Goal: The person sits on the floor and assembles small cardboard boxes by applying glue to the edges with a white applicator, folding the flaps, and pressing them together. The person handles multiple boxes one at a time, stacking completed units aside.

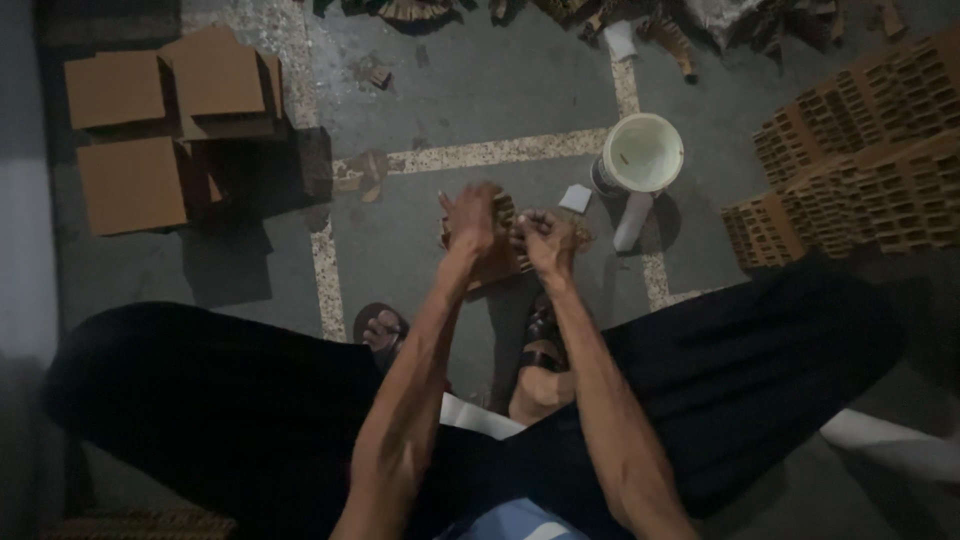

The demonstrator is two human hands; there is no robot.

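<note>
So both hands are wrapped round a brown cardboard piece (497,255): left hand (470,218) and right hand (548,240) fingers curled tight, white bucket (640,155) just beside

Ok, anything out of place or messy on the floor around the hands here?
Mostly tidy. The cardboard stack at upper left sits askew, sheets fanned at differing angles. Torn brown scraps lie loose on the floor. Both hands, left hand and right hand, hold a cardboard piece.

Grey concrete floor (470,90): flat cardboard sheets (130,180), white bucket (640,152), stacked brown gridded trays (860,150).
</note>
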